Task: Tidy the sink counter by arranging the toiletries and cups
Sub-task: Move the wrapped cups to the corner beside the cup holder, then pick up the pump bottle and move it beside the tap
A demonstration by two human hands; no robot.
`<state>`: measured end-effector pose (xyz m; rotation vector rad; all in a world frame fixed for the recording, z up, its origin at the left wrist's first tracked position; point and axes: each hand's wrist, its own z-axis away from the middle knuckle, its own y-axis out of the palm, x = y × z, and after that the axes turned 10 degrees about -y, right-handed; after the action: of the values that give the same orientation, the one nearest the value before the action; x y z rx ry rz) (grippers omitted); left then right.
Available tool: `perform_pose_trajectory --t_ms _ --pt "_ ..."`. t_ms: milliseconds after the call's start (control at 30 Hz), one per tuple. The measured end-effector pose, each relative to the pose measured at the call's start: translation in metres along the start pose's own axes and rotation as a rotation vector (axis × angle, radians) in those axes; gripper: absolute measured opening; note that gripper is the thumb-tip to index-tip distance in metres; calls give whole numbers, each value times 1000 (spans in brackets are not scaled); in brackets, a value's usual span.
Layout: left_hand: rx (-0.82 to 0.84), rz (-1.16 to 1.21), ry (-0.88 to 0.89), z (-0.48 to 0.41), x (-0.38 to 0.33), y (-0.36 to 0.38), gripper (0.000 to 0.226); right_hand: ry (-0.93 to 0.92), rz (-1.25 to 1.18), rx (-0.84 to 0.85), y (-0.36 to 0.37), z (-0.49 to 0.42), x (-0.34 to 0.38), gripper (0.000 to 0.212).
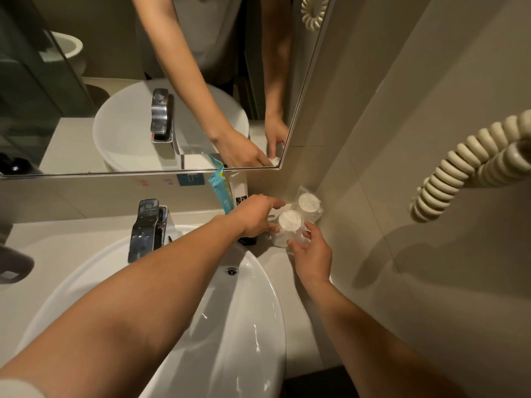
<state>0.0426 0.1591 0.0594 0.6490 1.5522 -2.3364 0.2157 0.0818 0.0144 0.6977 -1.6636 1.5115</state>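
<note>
A wide mirror (120, 81) fills the wall above the counter, reflecting the basin, the tap and both arms. Below it the white oval sink (250, 311) takes up most of the counter (51, 242), its drain (231, 271) near the back. A chrome faucet (149, 228) stands at the sink's rear edge, left of the reaching forearm. On the right wall hangs a cream coiled cord (459, 170), well apart from the work.

In the back right corner, where counter meets tiled wall, stand 2 plastic-wrapped cups, upside down and touching each other: the far cup (309, 203) against the corner, the near cup (289, 222) just in front of it. The left hand (254, 215) reaches across the basin, fingers spread loosely against the near cup's left side. The right hand (311, 254) comes from below, fingers parted and curled around that cup's lower right wrapping. Whether either hand truly clamps it, I cannot tell.

Just behind the left hand, a teal sachet (221, 191) and a white box (240, 186) lean against the wall under the mirror, crowding the cups' left. A small dark object (247, 241) sits under the left wrist, mostly hidden.
</note>
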Motion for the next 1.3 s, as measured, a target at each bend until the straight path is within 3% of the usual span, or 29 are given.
perform_pose_trajectory --t_ms 267,533,700,933,1300 --pt "-80 121 -60 63 -16 -16 67 -24 -6 12 -34 31 38 52" --pt "-250 37 -91 177 -26 -40 42 -202 117 186 -62 69 88 52" --pt "-375 40 -102 244 -11 -76 45 -330 109 278 -66 87 143 50" --pt "-506 39 -221 318 49 -122 40 -584 129 406 -40 111 236 50" --pt "-641 78 -521 413 154 -154 48 -802 109 638 63 153 323 53"
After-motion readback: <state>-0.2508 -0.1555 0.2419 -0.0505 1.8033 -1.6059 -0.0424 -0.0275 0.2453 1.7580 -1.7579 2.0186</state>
